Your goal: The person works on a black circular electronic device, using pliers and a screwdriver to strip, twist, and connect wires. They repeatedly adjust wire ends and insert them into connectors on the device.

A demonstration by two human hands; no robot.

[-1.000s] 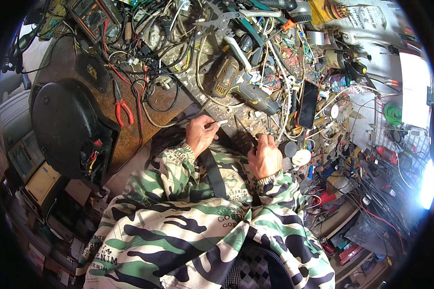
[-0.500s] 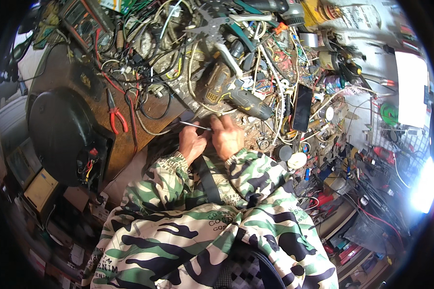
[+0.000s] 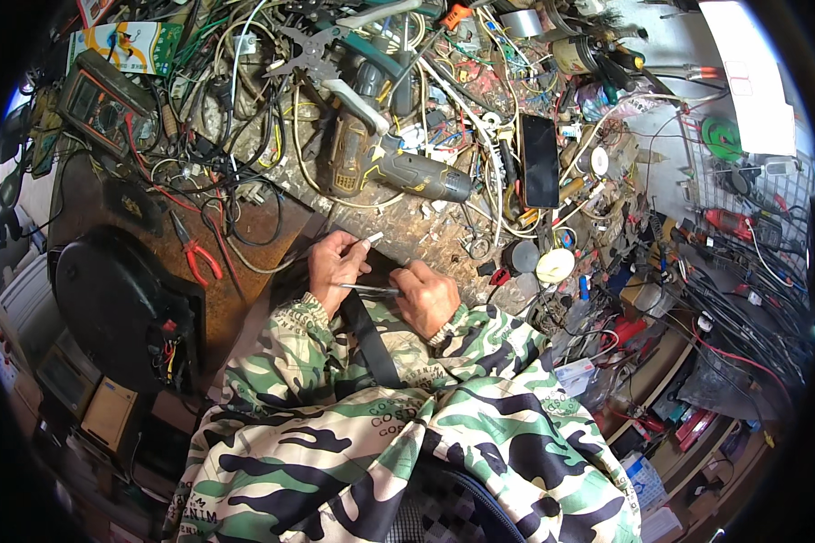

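My left hand (image 3: 338, 264) is closed at the near edge of the bench, its thumb and finger pinching a small white piece (image 3: 374, 237), perhaps a connector. To its right, my right hand (image 3: 426, 297) is closed around a thin metal tool (image 3: 362, 289), tweezers or a slim driver. The tool's shaft points left, passing just below my left fingers. A dark strap (image 3: 369, 344) hangs beneath both hands, over camouflage clothing. Beyond them on the bench lies a yellow-and-black cordless drill (image 3: 407, 172).
Red-handled pliers (image 3: 196, 249) and a round black housing (image 3: 109, 308) with exposed wires are at left. A multimeter (image 3: 104, 109) sits farther back among tangled cables. To the right are a black phone (image 3: 539, 161), a round cream disc (image 3: 555, 266) and a wire stripper (image 3: 312, 52) at the far side.
My hands have drawn apart, the right one lower and nearer my body with the metal tool. The white piece now shows in my left fingers. The whole view has shifted.
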